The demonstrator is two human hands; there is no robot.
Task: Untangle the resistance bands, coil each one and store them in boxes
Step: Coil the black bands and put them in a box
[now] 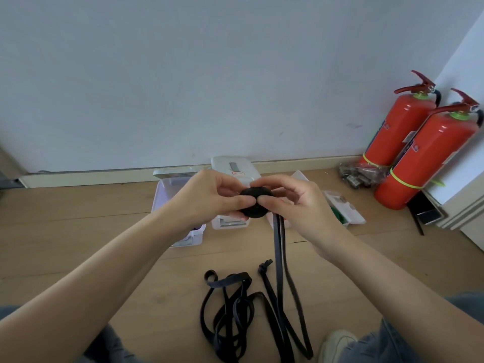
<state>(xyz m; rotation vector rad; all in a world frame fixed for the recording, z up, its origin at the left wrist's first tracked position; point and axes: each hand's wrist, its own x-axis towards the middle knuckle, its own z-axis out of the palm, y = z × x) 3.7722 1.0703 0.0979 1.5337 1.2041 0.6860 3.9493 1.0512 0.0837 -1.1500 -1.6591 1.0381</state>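
Observation:
A black resistance band is partly wound into a tight coil (253,203) held in front of me. My left hand (209,196) grips the coil from the left, my right hand (293,203) pinches it from the right. Two loose strands of the band (279,247) hang down from the coil to the floor. A tangled heap of black band (230,315) lies on the wooden floor below. Three white plastic boxes sit behind my hands: the left box (167,195) holds something purple, the middle box (230,223) is mostly hidden, the right box (343,208) holds something green.
Two red fire extinguishers (419,145) stand against the wall at the right, with a clear bag of metal parts (358,174) beside them. A white box lid (233,166) leans by the baseboard. My knees and a pale shoe (337,344) are at the bottom edge.

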